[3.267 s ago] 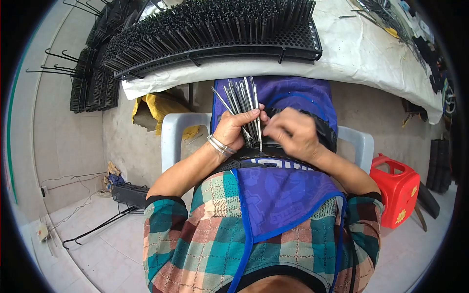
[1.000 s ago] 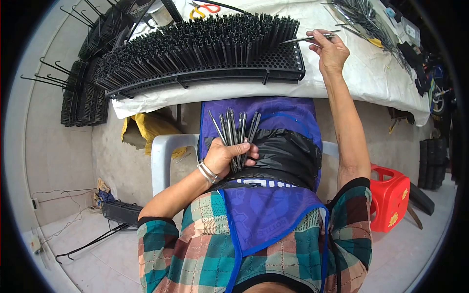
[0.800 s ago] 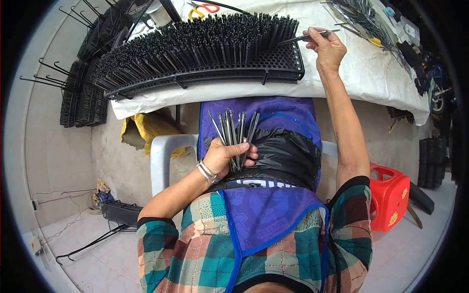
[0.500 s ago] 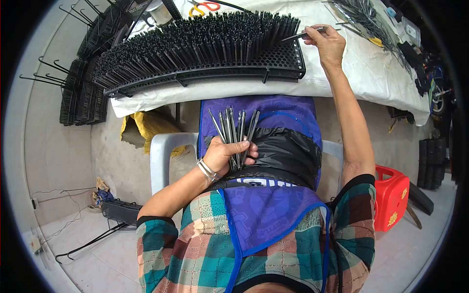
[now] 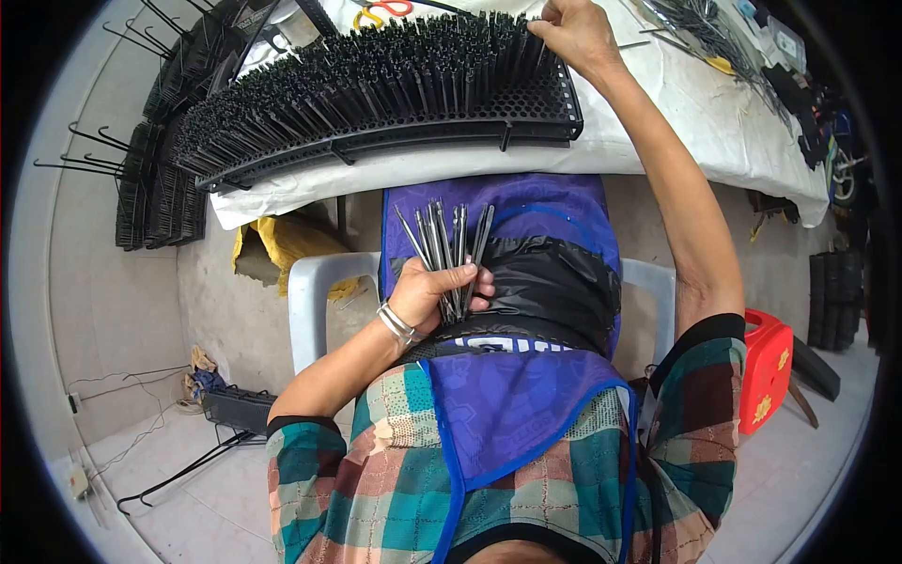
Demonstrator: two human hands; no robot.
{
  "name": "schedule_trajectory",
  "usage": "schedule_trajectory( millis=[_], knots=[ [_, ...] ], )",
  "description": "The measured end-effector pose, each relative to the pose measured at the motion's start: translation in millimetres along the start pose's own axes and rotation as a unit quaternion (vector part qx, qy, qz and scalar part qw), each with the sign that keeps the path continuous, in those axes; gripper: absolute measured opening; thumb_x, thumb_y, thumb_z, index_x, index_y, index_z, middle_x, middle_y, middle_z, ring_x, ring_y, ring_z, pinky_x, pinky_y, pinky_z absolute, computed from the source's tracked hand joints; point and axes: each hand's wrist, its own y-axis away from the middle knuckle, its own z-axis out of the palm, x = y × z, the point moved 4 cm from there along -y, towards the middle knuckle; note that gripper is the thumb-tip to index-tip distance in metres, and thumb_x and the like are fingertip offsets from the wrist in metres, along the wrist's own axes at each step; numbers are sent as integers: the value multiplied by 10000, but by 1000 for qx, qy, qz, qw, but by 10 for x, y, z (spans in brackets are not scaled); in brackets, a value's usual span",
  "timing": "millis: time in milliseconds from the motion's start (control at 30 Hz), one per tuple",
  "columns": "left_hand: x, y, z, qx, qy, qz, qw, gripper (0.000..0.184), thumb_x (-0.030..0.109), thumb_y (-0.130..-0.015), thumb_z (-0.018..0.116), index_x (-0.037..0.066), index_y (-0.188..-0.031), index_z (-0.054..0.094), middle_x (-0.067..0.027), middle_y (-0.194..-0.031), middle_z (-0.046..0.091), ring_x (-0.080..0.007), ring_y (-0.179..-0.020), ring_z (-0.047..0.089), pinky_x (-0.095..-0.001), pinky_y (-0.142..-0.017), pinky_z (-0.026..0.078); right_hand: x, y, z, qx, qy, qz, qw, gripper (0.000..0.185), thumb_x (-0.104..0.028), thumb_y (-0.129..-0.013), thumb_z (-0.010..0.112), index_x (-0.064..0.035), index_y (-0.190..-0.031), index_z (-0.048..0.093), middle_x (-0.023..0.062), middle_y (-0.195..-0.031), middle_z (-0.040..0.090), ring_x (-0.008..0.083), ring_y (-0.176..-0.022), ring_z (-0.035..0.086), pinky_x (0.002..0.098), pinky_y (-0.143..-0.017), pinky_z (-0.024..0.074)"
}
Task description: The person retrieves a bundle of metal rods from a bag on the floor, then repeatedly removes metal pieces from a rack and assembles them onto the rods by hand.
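Note:
A bundle of thin dark rods (image 5: 458,235) fans upward out of my left hand (image 5: 434,289), which is closed round its lower part above my lap. My right hand (image 5: 580,33) is at the right end of the black perforated rack (image 5: 540,108), with its fingers pinched at the top of the upright rods there. What those fingers grip is mostly hidden among the rods. Many dark rods (image 5: 376,80) stand packed in the rack, and some bare holes show along its front and right part.
The rack stands on a white-covered table (image 5: 733,150). Orange-handled scissors (image 5: 381,13) lie behind it, and loose dark strands (image 5: 700,33) at the back right. A red stool (image 5: 766,371) is to my right, a yellow sack (image 5: 291,249) under the table.
My right hand has moved from the bundle at my lap to beside the rack with a dark rod, then left onto its right end. My left hand still holds the bundle.

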Motion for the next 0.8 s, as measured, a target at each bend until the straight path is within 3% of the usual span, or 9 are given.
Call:
schedule_trajectory(
  millis=[200, 400, 700, 800],
  knots=[
    [-15, -5, -9, 3, 1, -2, 1000, 157, 49, -823, 592, -55, -937, 565, -170, -854, 619, -271, -773, 636, -355, -646, 571, -29, 41, 45, 8, -32, -90, 995, 168, -166, -685, 620, 0, -660, 603, 205, -662, 598, 357, -667, 604, 419, -632, 477],
    [-27, -11, -15, 3, -4, 5, 1000, 149, 58, -814, 607, -48, -914, 578, -167, -844, 620, -265, -766, 636, -357, -648, 572, -116, 163, 36, 18, 55, -170, 984, 147, -157, -744, 550, -27, -701, 603, 219, -628, 575, 375, -637, 594, 447, -581, 467],
    [-16, -10, 5, -6, 5, 11, 1000, 131, 14, -810, 601, -49, -922, 574, -175, -840, 631, -264, -756, 645, -345, -625, 568, -75, 139, 68, -99, 91, -130, 982, 158, -160, -777, 496, -27, -803, 579, 232, -650, 581, 380, -668, 606, 471, -601, 470],
    [-18, 4, -13, -4, 9, 13, 1000, 138, 24, -805, 613, -40, -918, 568, -173, -840, 628, -266, -758, 642, -347, -627, 568, -190, 292, -134, -52, 17, -81, 995, 183, -174, -783, 542, -45, -910, 565, 225, -673, 596, 390, -686, 607, 474, -614, 474]
  ],
)
